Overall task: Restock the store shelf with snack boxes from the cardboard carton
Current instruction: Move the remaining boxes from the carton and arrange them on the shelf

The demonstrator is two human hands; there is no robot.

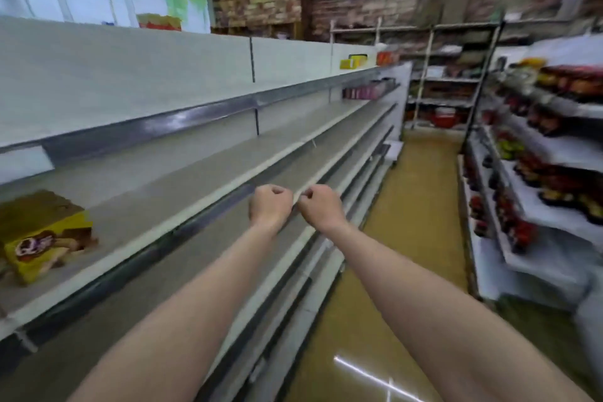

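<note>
Two hands, left hand (270, 205) and right hand (321, 207), each grip curled into an empty fist, nearly touching over the shelf (182, 179). One yellow snack box (44, 238) lies on that shelf, well apart to the left.

snack box (45, 238) on left shelf (182, 153) | stocked shelves (548, 153) right | aisle floor (414, 206) between

Snack box (45, 238) print blurred; right-hand shelf goods (554, 179) unreadable.
</note>
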